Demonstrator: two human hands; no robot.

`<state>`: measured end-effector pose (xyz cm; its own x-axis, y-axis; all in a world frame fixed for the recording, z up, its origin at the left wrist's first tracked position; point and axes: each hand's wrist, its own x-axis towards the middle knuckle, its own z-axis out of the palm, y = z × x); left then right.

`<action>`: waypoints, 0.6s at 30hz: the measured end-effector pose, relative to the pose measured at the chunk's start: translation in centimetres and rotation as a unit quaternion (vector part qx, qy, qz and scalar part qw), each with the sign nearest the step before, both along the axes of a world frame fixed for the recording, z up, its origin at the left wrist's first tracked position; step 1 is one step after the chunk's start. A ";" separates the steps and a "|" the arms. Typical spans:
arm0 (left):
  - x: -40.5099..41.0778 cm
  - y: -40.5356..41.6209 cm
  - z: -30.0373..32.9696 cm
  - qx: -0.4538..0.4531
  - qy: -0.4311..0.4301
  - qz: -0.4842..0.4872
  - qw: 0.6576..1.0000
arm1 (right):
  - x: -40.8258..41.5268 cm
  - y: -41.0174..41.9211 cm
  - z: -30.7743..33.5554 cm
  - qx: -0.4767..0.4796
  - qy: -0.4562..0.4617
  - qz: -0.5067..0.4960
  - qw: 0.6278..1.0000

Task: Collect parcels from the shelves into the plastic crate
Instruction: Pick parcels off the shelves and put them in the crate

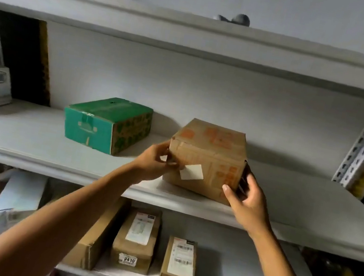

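Our left hand (pixel 154 163) and right hand (pixel 244 196) clasp opposite sides of the brown cardboard parcel with orange print (pixel 207 159), which sits on the white middle shelf (pixel 31 136). A green cardboard box (pixel 106 124) stands nearby to its left.

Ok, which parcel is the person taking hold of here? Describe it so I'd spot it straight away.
On the middle shelf, right of the green box, sits a plain brown carton with both hands at its sides. Faded orange print and a loose white label on its front set it apart.
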<state>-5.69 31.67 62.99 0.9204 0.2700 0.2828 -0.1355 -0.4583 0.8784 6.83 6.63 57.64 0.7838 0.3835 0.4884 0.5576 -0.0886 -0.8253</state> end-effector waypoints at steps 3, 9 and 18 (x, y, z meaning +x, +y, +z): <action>1.3 0.5 -1.0 0.029 -0.017 0.071 0.997 | 1.3 1.7 -0.1 0.008 0.000 -0.036 0.999; -2.1 2.1 -1.6 -0.098 -0.020 0.035 0.994 | -2.7 6.0 0.0 0.193 -0.226 -0.208 0.932; -14.9 11.1 -0.5 -0.097 -0.072 0.130 0.984 | -12.1 22.3 3.3 0.266 -0.215 0.039 0.939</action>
<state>-20.60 42.76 62.51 0.7673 0.5526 0.3254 -0.1657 -0.3193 0.9331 -5.29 28.95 60.95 0.4492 0.0435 0.8924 0.8377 0.3268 -0.4376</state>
